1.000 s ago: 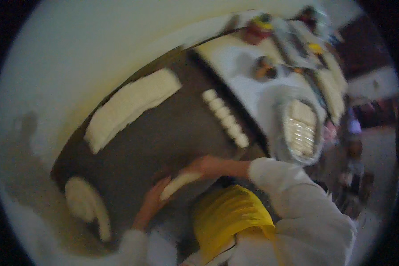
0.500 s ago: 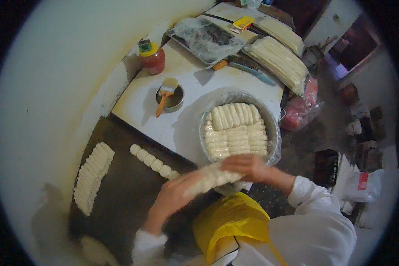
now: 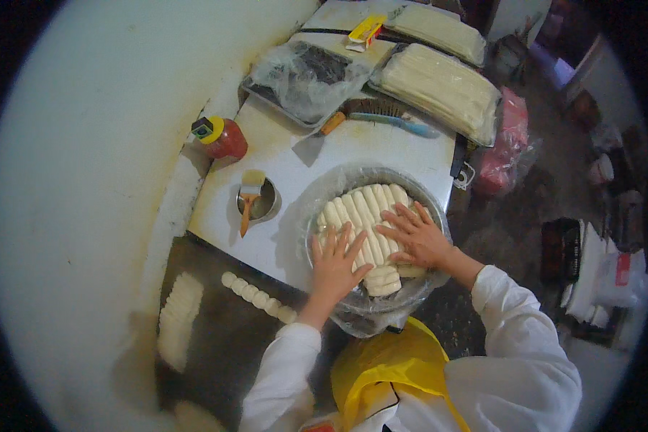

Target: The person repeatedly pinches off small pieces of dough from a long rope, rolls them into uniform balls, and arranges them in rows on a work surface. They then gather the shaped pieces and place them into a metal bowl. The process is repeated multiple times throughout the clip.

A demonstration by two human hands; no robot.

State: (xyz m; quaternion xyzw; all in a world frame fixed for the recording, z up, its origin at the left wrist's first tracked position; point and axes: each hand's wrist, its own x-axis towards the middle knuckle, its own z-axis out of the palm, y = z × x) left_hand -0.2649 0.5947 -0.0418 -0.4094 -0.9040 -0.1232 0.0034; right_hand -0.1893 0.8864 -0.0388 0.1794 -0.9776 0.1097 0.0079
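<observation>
Rows of pale dough rolls [image 3: 365, 204] fill a round metal basin [image 3: 311, 234] lined with clear plastic film. My left hand [image 3: 335, 268] lies on the dough at the left with its fingers spread. On the right side of the same layer rests my right hand [image 3: 419, 237], its fingers also spread and flat. Both hands are open and grip nothing. A short block of dough rolls [image 3: 383, 281] sits between them at the near side of the basin. Left of the basin, a line of small dough balls [image 3: 258, 296] and a row of dough strips [image 3: 181, 320] lie on the dark worktop.
On the white table [image 3: 281, 237] stand a small bowl [image 3: 268, 199] with a brush [image 3: 250, 193] across it and a red jar [image 3: 225, 139]. Farther back are a scraper [image 3: 320, 137], a blue-handled brush [image 3: 403, 124], a film-covered tray [image 3: 302, 79] and wrapped dough trays [image 3: 439, 90].
Both hands have moved up and right onto the basin. The dough strip they carried now lies in it, let go, and the hands are spread on top.
</observation>
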